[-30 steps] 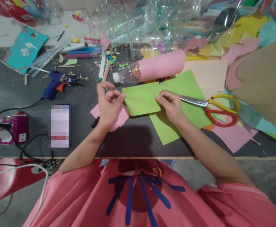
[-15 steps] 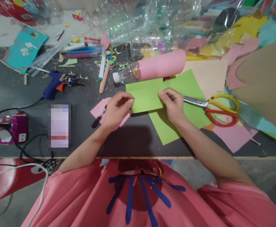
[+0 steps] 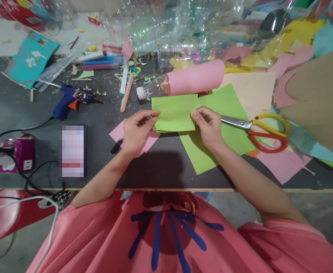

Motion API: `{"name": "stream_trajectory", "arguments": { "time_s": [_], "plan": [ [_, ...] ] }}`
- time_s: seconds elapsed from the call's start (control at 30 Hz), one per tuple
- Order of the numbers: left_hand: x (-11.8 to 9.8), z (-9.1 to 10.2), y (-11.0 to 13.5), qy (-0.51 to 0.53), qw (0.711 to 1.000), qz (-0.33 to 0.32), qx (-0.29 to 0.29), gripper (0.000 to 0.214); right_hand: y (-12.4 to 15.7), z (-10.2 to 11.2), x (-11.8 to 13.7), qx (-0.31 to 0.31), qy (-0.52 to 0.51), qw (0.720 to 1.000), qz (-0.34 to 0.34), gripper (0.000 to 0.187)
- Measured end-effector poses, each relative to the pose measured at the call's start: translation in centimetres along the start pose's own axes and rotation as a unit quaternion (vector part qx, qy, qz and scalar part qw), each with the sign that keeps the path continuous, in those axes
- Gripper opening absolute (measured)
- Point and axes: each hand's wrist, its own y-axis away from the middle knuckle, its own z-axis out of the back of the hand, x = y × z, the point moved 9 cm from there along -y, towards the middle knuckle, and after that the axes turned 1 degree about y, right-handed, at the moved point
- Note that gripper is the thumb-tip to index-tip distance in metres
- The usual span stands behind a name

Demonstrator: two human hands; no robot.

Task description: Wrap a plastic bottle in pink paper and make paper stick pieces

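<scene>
Card (image 3: 174, 113), light green, held level between two hands. Left hand (image 3: 138, 131): thumb and fingertips pinched on the card's left edge. Right hand (image 3: 209, 127): thumb pressed on the near face by the right edge, fingers curled behind; narrow pinch on both sides. Below the grip and to its right, a larger green sheet (image 3: 203, 151) lies flat on the bench (image 3: 155, 178). Just right of the right hand, scissors (image 3: 250, 124) rest with blades toward the grip, tips hidden by the hand. Just beyond the card, a bottle (image 3: 194, 77) in pink wrap lies on its side, cap to the left. Beneath the left hand, a pink scrap (image 3: 150, 142) and black pen (image 3: 117, 146), both partly covered. Farther left of the grip, a glue gun (image 3: 65, 104) and, nearer the bench edge, a phone (image 3: 73, 151).
</scene>
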Motion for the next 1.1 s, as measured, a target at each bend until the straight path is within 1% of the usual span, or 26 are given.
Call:
{"name": "stream_trajectory", "arguments": {
  "time_s": [0.23, 0.3, 0.4, 0.53, 0.63, 0.73, 0.87, 1.1],
  "plan": [
    [0.2, -0.2, 0.1, 0.029, 0.999, 0.027, -0.009, 0.012, -0.3, -0.1, -0.1, 0.003, -0.016, 1.000, 0.004, 0.053],
    [0.2, -0.2, 0.1, 0.037, 0.999, 0.022, -0.010, 0.014, -0.3, -0.2, -0.2, 0.006, -0.026, 1.000, 0.008, 0.052],
    [0.1, 0.0, 0.0, 0.037, 0.999, -0.001, -0.012, 0.014, -0.4, -0.2, -0.4, 0.006, -0.037, 0.999, 0.005, 0.051],
    [-0.3, -0.4, -0.1, 0.030, 0.998, -0.047, 0.030, 0.008, -0.5, 0.3, -0.5, -0.016, -0.055, 0.998, 0.002, 0.051],
    [-0.6, -0.7, 0.0, 0.032, 0.995, -0.071, 0.059, 0.008, -0.5, 0.6, -0.5, -0.034, -0.058, 0.998, 0.007, 0.051],
    [-0.4, -1.1, 0.1, 0.024, 0.995, -0.064, 0.075, 0.004, -0.5, 0.8, -0.5, -0.043, -0.056, 0.997, 0.008, 0.051],
    [0.1, -1.2, 0.1, 0.005, 0.996, -0.040, 0.076, 0.009, -0.5, 0.8, -0.5, -0.046, -0.056, 0.997, 0.004, 0.051],
    [0.1, -1.1, 0.2, 0.010, 0.996, -0.043, 0.075, 0.013, -0.6, 0.7, -0.5, -0.045, -0.054, 0.998, 0.000, 0.050]
  ]
}}
